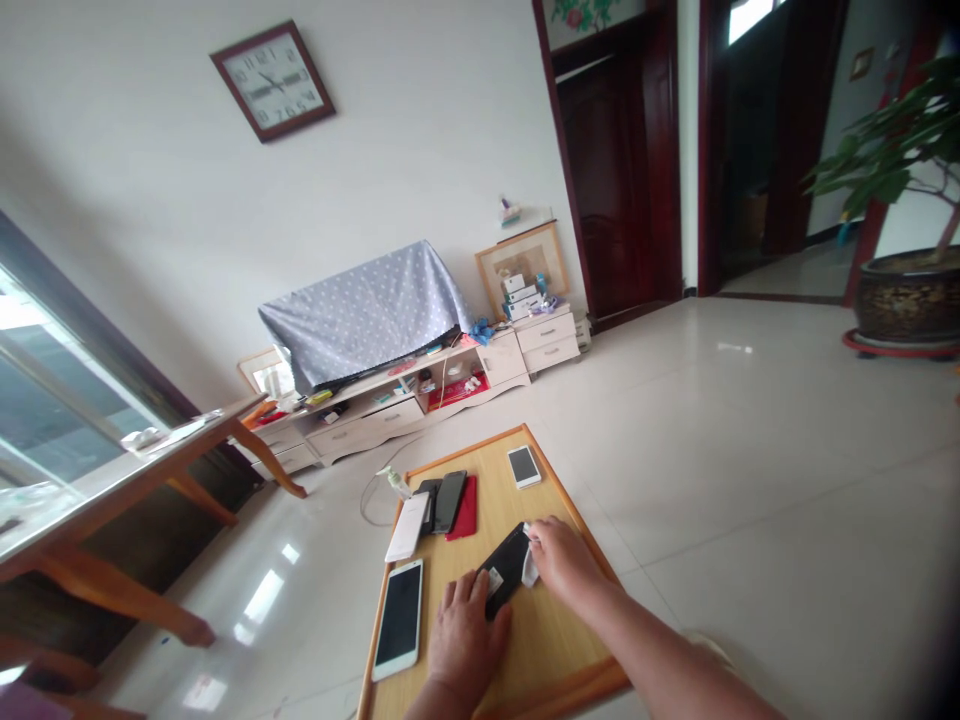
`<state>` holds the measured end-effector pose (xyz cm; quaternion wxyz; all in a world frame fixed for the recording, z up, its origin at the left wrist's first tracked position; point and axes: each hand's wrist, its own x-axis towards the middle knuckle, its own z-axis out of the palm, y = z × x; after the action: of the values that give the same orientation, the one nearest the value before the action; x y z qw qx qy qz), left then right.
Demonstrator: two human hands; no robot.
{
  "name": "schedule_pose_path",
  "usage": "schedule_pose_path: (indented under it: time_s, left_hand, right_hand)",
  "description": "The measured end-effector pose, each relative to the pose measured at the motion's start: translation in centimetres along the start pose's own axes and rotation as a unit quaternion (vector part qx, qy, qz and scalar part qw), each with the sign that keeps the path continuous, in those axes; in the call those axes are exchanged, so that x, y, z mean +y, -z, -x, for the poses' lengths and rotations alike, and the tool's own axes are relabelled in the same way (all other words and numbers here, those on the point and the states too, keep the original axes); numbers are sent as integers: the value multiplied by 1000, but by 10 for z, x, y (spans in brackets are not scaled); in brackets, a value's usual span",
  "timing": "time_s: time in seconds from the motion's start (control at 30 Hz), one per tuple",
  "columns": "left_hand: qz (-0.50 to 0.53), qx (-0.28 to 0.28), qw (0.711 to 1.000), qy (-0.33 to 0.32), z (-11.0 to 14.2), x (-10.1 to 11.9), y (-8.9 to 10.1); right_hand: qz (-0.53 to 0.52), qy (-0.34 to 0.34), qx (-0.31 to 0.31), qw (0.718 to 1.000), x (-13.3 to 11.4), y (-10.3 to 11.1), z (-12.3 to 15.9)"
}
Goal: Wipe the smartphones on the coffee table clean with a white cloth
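Left fingers (474,592) spread a bit, pressing black phone (508,568). Right hand (559,562) pinches white cloth (530,566) at phone's far end. Phone lies on low table (555,640). Big white phone (400,615) near left.

A slim black phone (508,562) lies flat and slantwise on the light wooden table (551,625), its near end partly covered by the left hand (466,628), with a small whitish patch (494,580) (perhaps a label, too small to read) showing beside the fingertips. A small, soft-looking white cloth (530,571), bunched and creased, is pinched in the right hand (556,552) at the phone's far end, its loose part hanging along the phone's right edge.
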<state>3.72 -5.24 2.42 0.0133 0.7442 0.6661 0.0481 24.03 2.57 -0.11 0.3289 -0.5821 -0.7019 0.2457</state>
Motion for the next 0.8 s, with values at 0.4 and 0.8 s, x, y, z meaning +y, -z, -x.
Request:
schedule_pose_path:
  time_s: [0.4, 0.8]
  left_hand:
    - [-86, -64, 993, -55, -17, 1, 19]
    - [24, -33, 997, -59, -4, -9, 39]
  right_hand:
    - [-32, -38, 7, 999, 9, -3, -5]
    - [-379, -153, -36, 912, -6, -22, -9]
